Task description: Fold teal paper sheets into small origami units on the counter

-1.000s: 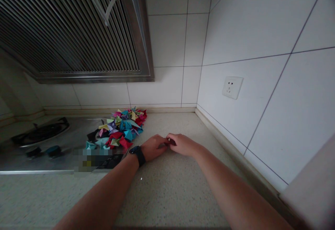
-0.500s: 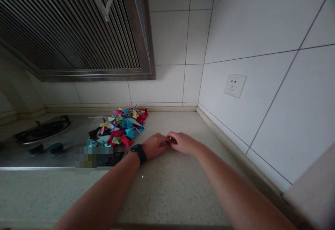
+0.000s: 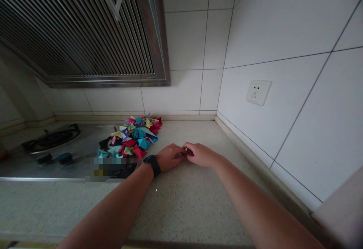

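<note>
My left hand, with a black watch on its wrist, rests low over the speckled countertop. Its thumb and fingers are closed in a pinch. My right hand meets it fingertip to fingertip, also pinched. Whatever sits between the fingertips is too small and dark to make out. Left of my left hand lies a heap of folded paper pieces in red, blue, yellow, purple and pale green; they look like origami.
The heap covers part of a steel gas stove with a burner and two knobs. A range hood hangs above it. On the tiled right wall is a socket. A tiny white speck lies on the counter.
The view has shifted slightly, so everything sits a little further right. My hands keep the same fingertip-to-fingertip pinch, with hardly any movement.
</note>
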Tool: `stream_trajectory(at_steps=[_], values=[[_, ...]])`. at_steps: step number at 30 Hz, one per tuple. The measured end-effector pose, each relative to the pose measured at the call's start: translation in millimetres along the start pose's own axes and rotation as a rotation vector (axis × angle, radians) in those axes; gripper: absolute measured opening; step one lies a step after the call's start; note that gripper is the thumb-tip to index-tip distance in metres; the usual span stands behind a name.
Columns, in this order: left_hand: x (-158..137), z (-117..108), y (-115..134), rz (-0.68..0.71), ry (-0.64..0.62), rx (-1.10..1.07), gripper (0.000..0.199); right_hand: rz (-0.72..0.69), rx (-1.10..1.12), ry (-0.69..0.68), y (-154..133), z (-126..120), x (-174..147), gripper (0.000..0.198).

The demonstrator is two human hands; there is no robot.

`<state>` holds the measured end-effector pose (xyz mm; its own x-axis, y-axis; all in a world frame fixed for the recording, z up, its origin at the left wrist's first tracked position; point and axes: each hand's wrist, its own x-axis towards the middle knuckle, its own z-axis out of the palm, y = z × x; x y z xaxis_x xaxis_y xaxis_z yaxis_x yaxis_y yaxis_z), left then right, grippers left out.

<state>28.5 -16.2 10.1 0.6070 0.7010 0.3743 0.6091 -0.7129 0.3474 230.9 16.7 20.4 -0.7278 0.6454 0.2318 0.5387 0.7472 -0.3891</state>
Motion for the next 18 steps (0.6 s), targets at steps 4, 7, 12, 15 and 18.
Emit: stream_trajectory(at_steps=[4,7,12,15,18], values=[[-0.1,-0.3,1.0,-0.008,-0.001,-0.005,0.028,0.015,0.004,-0.01,-1.0,-0.1,0.2,0.028],[0.1,-0.1,0.8,-0.01,0.0,0.004,0.028,0.014,0.004,-0.011,-0.5,0.5,0.3,0.028],[1.0,0.3,-0.2,0.015,-0.01,0.003,0.027,0.013,0.005,-0.008,0.9,1.5,0.8,0.03],[1.1,0.3,0.1,0.009,-0.007,0.009,0.027,0.027,0.009,-0.015,1.0,1.7,1.4,0.032],[0.8,-0.3,0.9,0.009,-0.009,0.026,0.027,0.026,0.009,-0.023,0.6,1.4,1.7,0.032]])
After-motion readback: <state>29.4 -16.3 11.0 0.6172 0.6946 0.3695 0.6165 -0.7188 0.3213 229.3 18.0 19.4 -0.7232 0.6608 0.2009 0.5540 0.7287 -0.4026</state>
